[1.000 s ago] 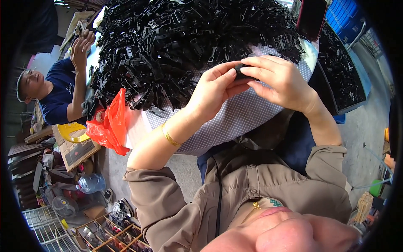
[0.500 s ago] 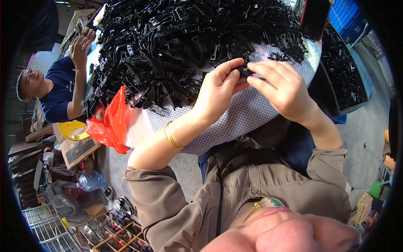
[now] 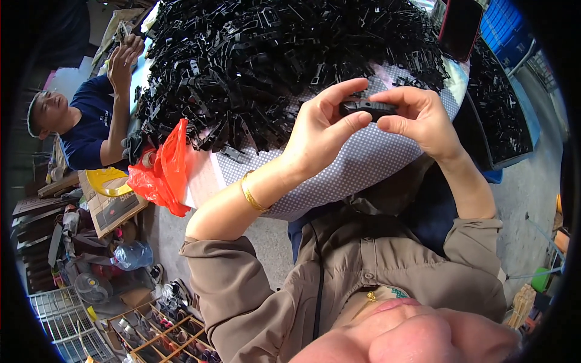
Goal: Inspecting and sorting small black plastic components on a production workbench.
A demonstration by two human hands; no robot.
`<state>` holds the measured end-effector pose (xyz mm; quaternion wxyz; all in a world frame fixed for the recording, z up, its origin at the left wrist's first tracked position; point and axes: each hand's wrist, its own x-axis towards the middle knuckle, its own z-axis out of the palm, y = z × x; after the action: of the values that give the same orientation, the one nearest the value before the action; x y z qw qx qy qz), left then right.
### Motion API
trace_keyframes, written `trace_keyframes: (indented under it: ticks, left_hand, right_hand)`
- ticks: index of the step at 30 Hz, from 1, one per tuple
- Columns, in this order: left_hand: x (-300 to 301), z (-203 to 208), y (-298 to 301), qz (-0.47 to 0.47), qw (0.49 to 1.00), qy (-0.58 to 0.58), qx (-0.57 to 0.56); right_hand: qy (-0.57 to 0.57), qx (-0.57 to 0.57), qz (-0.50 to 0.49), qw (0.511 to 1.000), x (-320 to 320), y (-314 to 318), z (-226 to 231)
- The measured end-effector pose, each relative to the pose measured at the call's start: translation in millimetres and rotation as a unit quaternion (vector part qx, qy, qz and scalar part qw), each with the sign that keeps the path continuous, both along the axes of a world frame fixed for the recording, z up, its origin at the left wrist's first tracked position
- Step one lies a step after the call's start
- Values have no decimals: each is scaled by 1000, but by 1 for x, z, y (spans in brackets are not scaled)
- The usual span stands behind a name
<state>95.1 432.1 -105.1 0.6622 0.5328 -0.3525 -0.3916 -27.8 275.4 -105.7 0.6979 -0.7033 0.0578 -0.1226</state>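
Note:
Between my two hands is a small black plastic part (image 3: 376, 107), long and narrow, held level above the table's near edge. My left hand (image 3: 327, 121) grips its left end, thumb in front and fingers behind. At the other end, my right hand (image 3: 420, 118) pinches it with thumb and fingertips. Just beyond my hands, a large heap of similar black plastic parts (image 3: 242, 72) covers much of the table. A dotted grey-white cloth (image 3: 363, 160) lies under the heap and shows below my hands.
A red plastic bag (image 3: 166, 175) lies at the table's left edge, beside a roll of tape (image 3: 149, 158). A phone (image 3: 461, 27) stands at the far right. Right of the table, a bin (image 3: 502, 160) holds more black parts. A co-worker in dark blue (image 3: 91, 124) sits at the left.
My right hand has turned, its thumb now showing in front, and the black part is more exposed between my hands. My left thumb has extended rightward along it.

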Motion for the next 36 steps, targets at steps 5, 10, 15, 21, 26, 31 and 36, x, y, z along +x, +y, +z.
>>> trace_keyframes:
  ticks: [5, 10, 15, 21, 26, 31, 36]
  left_hand:
    - [0, 9, 0, -36, 997, -67, 2]
    - [19, 13, -8, -9, 916, -399, -43]
    - [82, 18, 3, 252, 557, -779, 141]
    - [90, 22, 8, 220, 549, -776, 220]
    - [79, 38, 15, 267, 626, -707, 192]
    - [82, 36, 22, 245, 689, -649, 208]
    - [76, 40, 19, 275, 751, -584, 137]
  right_hand:
    - [16, 20, -4, 1000, -5, -4, -1]
    - [10, -122, 4, 992, -24, -17, 21]
    - [19, -427, 235, 873, -41, -29, 32]
    - [-24, -500, -40, 865, -29, -52, 13]
    - [-67, -614, -113, 779, -8, -68, -10]
    - [-153, -598, -119, 778, -2, -55, -1]
    - [-110, -349, -123, 923, -6, -34, 2]
